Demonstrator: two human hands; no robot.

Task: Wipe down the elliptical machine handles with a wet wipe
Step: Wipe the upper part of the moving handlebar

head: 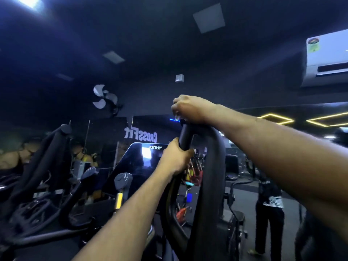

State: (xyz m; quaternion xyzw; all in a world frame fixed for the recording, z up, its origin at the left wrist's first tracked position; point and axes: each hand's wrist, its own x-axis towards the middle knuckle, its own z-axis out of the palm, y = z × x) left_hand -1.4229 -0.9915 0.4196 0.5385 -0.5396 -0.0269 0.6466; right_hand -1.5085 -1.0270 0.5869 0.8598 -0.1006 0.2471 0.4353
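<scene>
A black looped elliptical handle (211, 176) rises in front of me, right of centre. My left hand (176, 158) grips the handle's left bar just below its top. At the very top of the loop, my right hand (190, 109) is curled over the handle end, and a small pale scrap of wet wipe (177, 117) shows under its fingers. Most of the wipe is hidden inside the fist.
The machine's dark console (143, 162) sits left of the handle. Another black handle (58, 147) stands at far left. A mirror wall ahead reflects people. A person in dark clothes (269, 208) stands at right. An air conditioner (327, 57) hangs upper right.
</scene>
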